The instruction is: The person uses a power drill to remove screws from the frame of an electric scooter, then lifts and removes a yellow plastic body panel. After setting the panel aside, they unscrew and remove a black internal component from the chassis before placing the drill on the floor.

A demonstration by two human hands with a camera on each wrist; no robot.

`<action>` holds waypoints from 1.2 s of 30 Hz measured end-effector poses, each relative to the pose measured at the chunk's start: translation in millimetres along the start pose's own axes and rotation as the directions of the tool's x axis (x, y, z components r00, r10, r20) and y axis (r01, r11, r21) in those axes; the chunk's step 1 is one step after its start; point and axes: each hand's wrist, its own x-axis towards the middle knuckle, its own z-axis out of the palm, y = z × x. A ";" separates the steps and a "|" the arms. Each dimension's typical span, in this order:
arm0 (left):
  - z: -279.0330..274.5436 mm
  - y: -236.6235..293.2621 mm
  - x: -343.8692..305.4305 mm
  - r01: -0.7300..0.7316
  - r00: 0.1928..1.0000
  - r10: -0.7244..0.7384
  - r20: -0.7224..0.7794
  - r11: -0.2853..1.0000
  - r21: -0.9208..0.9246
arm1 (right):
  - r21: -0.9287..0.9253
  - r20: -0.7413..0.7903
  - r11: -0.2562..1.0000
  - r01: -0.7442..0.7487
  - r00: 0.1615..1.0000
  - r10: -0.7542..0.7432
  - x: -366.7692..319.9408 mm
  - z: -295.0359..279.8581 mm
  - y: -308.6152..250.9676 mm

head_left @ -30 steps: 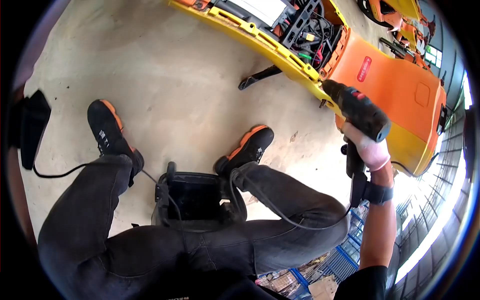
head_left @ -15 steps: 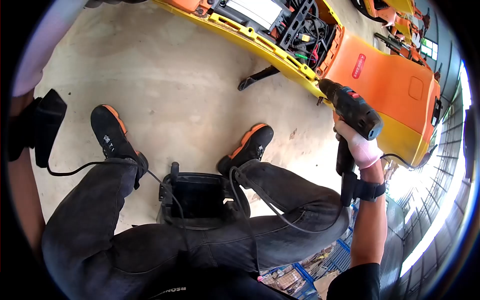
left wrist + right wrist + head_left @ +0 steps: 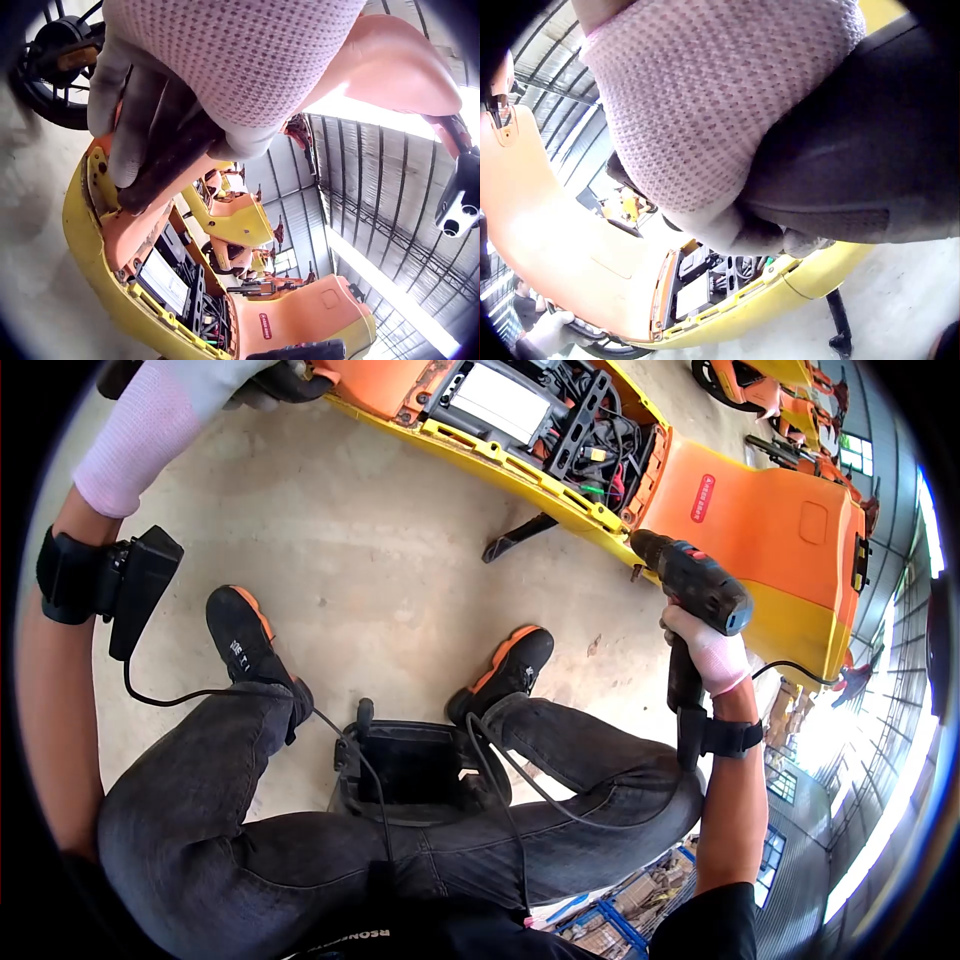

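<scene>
My gloved right hand (image 3: 708, 645) grips the handle of a black power drill (image 3: 705, 585), its nose against the yellow edge of an orange and yellow scooter body (image 3: 745, 490). In the right wrist view the glove (image 3: 697, 112) wraps the dark drill body (image 3: 855, 150). At the upper left my gloved left hand (image 3: 190, 410) curls round a black handlebar grip (image 3: 290, 380); the left wrist view shows its fingers (image 3: 135, 112) round that dark bar (image 3: 169, 165). An open compartment with a white-labelled battery (image 3: 500, 402) and wires (image 3: 610, 455) lies between the hands.
A black open bin (image 3: 405, 770) stands on the floor between my legs, with cables running across them. A black kickstand (image 3: 518, 538) sticks out under the scooter. More orange scooters (image 3: 800, 410) stand behind, and a person (image 3: 529, 307) shows in the right wrist view.
My left hand has come into view from the left edge and taken hold of the handlebar grip. The drill stays at the yellow edge; the whole scene has shifted slightly in the head view.
</scene>
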 end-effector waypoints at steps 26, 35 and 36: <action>-25.0 -55.4 25.1 0.108 0.975 -0.122 0.188 0.991 0.082 | 0.181 -0.094 0.963 0.201 0.978 -0.187 -40.0 -13.7 -8.7; -2.6 -39.7 -5.3 0.199 0.724 -0.511 0.463 0.798 0.570 | 0.113 -0.386 0.825 0.553 0.790 -0.476 -132.5 -30.5 -30.6; 3.7 -48.6 -9.7 0.151 0.705 -0.489 0.514 0.811 0.564 | 0.221 -0.406 0.844 0.489 0.833 -0.376 -139.0 -40.7 -17.3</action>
